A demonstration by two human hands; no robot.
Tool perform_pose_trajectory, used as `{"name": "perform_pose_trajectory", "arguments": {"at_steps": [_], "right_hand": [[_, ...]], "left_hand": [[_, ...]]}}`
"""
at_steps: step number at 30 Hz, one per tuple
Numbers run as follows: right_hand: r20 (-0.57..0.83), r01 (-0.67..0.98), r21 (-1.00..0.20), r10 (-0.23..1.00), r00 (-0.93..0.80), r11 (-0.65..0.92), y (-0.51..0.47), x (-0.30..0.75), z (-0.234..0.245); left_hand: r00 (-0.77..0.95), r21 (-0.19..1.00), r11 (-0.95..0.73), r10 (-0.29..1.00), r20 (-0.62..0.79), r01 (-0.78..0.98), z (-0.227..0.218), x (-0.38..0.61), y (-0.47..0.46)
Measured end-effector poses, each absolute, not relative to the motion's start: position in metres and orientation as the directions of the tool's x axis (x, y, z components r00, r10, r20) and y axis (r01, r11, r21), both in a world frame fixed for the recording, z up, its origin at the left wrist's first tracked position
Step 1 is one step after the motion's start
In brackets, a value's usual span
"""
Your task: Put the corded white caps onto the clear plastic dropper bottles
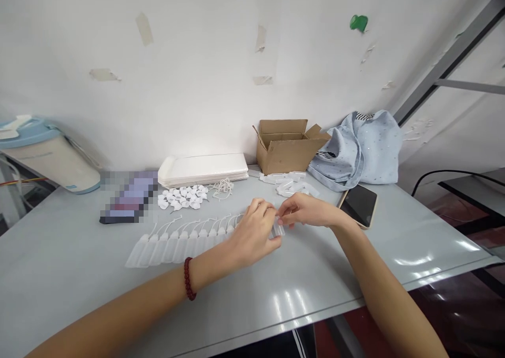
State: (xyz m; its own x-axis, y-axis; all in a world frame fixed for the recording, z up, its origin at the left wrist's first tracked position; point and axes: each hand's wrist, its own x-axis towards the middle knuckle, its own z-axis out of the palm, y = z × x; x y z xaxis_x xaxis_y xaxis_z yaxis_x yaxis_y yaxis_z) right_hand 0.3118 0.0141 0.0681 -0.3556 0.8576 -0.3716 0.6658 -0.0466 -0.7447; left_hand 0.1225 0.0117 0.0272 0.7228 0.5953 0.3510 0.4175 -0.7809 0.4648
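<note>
My left hand [254, 233] and my right hand [305, 211] meet over the middle of the grey table [79, 284]. Together they pinch a small clear plastic piece [278, 229] between their fingertips. A dark red bead bracelet [189, 279] sits on my left wrist. Just left of my left hand lies a row of several clear plastic pouches [177, 242] with thin white cords, overlapped like tiles. Behind the row is a heap of small white tags [183, 197] and a loose bundle of white string [223, 188].
A stack of flat white bags [203, 170] lies near the wall beside an open cardboard box [286, 145]. More clear plastic pieces [290, 183] lie before the box. A phone [359, 204] and a blue cloth bag [359, 147] sit at right. A white-and-blue container [47, 155] stands far left.
</note>
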Motion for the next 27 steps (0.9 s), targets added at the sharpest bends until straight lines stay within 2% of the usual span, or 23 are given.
{"name": "perform_pose_trajectory", "arguments": {"at_steps": [7, 14, 22, 27], "right_hand": [[-0.359, 0.691, -0.723, 0.862, -0.359, -0.013, 0.0145, 0.3077, 0.061], [-0.358, 0.713, -0.701, 0.862, -0.359, 0.006, 0.0146, 0.3038, 0.0616], [-0.398, 0.645, -0.762, 0.829, -0.393, -0.06, 0.0134, 0.3034, 0.0585], [-0.404, 0.657, -0.752, 0.827, -0.391, -0.057, 0.0146, 0.3028, 0.059]], "left_hand": [[0.726, 0.479, -0.72, 0.652, 0.22, 0.502, 0.0291, 0.1246, 0.0104], [0.727, 0.478, -0.713, 0.657, 0.2, 0.512, 0.0286, 0.1243, 0.0074], [0.748, 0.477, -0.728, 0.634, 0.196, 0.492, 0.0265, 0.1196, 0.0041], [0.745, 0.479, -0.736, 0.629, 0.223, 0.479, 0.0269, 0.1165, 0.0044]]}}
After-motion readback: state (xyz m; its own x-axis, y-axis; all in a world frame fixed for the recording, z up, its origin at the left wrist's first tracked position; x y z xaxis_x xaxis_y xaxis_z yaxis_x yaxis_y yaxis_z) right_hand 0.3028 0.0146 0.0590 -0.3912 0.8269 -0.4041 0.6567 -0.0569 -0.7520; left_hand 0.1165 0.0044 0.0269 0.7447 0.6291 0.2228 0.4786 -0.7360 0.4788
